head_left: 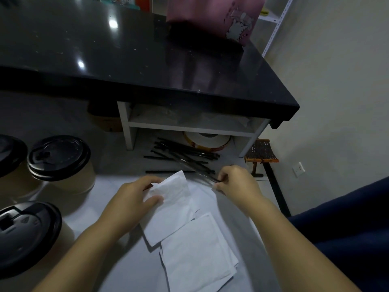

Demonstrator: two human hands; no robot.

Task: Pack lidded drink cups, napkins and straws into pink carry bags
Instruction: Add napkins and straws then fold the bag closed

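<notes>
My left hand [134,199] pinches a white napkin [172,188] lifted off the pile of napkins [193,245] on the grey counter. My right hand [235,182] grips the end of a wrapped black straw [195,168], blurred, which points up-left toward the heap of black straws [179,152] under the shelf. Three paper cups with black lids stand at the left: one [61,159] behind, one [23,234] in front, one [8,152] cut off by the frame edge. A pink carry bag [214,17] stands on the black countertop at the back.
The black raised countertop [126,60] overhangs a white shelf unit [189,125] holding plastic packets and a tape roll [206,140]. Right of the counter edge are a small wooden stool [261,152], a wall socket [299,169] and a dark blue seat [347,218].
</notes>
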